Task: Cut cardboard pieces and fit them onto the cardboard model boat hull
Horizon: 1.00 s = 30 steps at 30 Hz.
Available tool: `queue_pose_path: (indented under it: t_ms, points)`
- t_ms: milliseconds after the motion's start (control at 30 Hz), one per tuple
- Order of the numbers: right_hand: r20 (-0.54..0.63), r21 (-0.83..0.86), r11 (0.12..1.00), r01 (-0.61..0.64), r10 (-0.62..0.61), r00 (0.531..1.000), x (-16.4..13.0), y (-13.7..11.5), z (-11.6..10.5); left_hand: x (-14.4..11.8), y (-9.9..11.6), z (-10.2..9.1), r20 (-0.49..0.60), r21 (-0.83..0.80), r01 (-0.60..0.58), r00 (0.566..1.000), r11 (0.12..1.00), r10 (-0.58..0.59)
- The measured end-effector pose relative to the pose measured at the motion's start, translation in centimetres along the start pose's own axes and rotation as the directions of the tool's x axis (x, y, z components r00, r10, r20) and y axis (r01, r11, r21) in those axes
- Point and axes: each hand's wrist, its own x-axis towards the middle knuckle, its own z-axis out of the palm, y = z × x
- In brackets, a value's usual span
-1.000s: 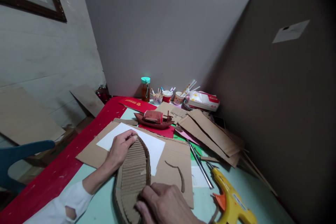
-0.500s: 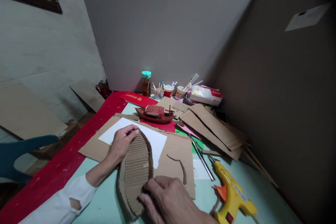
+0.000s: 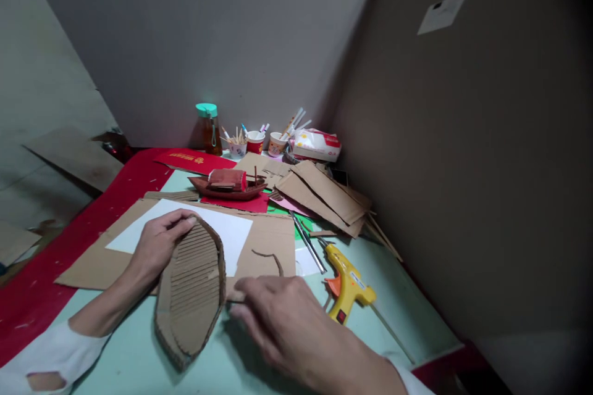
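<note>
A boat-shaped cardboard hull with corrugated strips across it lies on the pale green table. My left hand grips its far left rim near the pointed end. Just right of the hull, my right hand hovers with fingers spread and holds nothing. A thin curved cardboard strip lies on the flat cardboard sheet just beyond my right hand. A white paper sheet lies under the hull's far end.
A yellow glue gun and metal rods lie to the right. A red model boat, stacked cardboard pieces, cups of sticks, a bottle and a tissue pack stand at the back. Grey boards wall the desk.
My right hand has come off the hull's near right edge and moved right, fingers opening. The view has swung to the right. My left hand stays on the hull.
</note>
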Motion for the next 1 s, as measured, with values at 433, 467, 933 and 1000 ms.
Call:
queue_pose_path:
  t_ms: [433, 467, 933, 1000]
  points:
    - [-0.089, -0.252, 0.896, -0.365, 0.354, 0.931, -1.4, 6.1, -5.0, -0.3, 0.2, 0.0, 0.042, 0.037, -0.052, 0.998, 0.998, 0.050]
    - [-0.085, -0.276, 0.889, -0.366, 0.356, 0.931, -0.9, 5.9, -4.7, -0.3, 0.1, 0.0, 0.045, 0.037, -0.058, 0.997, 0.998, 0.056]
    - [-0.059, -0.517, 0.824, -0.233, 0.237, 0.970, 3.2, 4.7, 0.0, -0.6, -0.8, 0.4, 0.026, -0.015, -0.074, 0.997, 0.997, 0.074]
    - [-0.049, -0.532, 0.820, -0.212, 0.220, 0.974, 3.1, 4.8, 0.3, -0.5, -1.1, 0.4, 0.025, -0.043, -0.061, 0.998, 0.997, 0.062]
